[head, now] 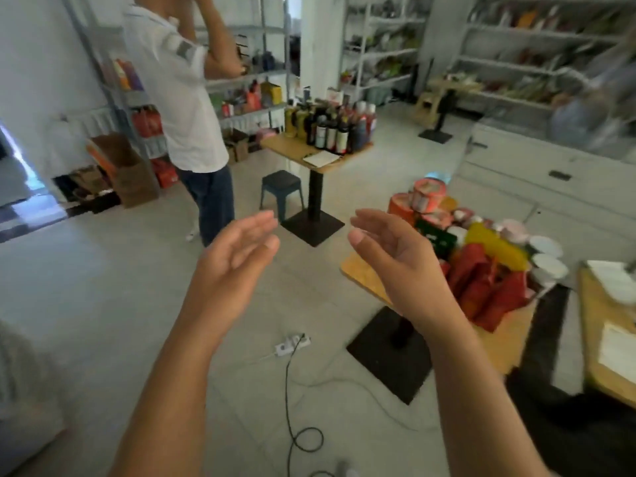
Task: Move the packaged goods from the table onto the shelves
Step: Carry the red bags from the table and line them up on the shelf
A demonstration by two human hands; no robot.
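Head view: person in white shirt (179, 98) stands far left. Left grip (234, 256) and right grip (395, 259) hang mid-air over the floor, both wide, fingers relaxed, holding nothing. Packaged goods (481, 270) sit piled on table (364, 273), near right. Shelves (516, 60) far right, blurred.

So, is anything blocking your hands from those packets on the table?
Nothing visible. The right hand hangs open by the near edge of the wooden table, red packets just past it; the left hand is open too.
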